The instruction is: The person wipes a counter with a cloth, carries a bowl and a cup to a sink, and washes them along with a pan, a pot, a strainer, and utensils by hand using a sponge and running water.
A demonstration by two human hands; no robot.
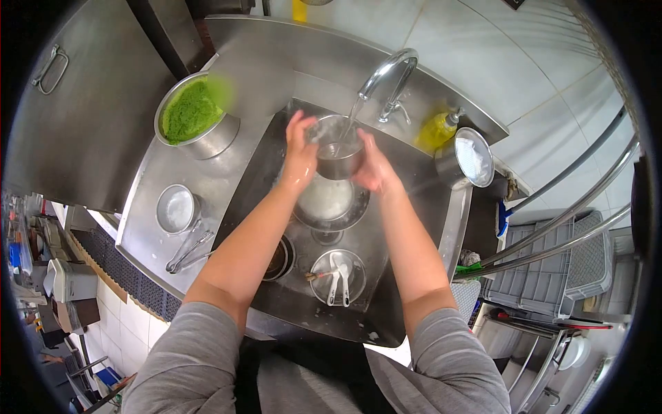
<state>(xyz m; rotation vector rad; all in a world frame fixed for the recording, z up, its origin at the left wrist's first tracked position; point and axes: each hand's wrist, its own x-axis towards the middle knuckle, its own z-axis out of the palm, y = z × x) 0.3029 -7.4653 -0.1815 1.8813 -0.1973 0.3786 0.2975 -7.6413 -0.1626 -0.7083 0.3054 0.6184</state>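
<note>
A small round metal container is held between my two hands over the sink. My left hand grips its left side, while my right hand is closed on its right side; both are a little blurred. Water from the curved faucet runs into the container. Directly below sits a larger metal bowl of whitish, foamy water, partly hidden. Nearer to me, white measuring spoons and a brush-like tool lie in a shallow round metal dish. My left forearm partly covers a dark round pan.
On the left counter stand a metal pot with a green sponge-like mass, a small metal cup and metal tongs. A yellow soap bottle and a tilted metal container are at right. Grey crates lie beyond.
</note>
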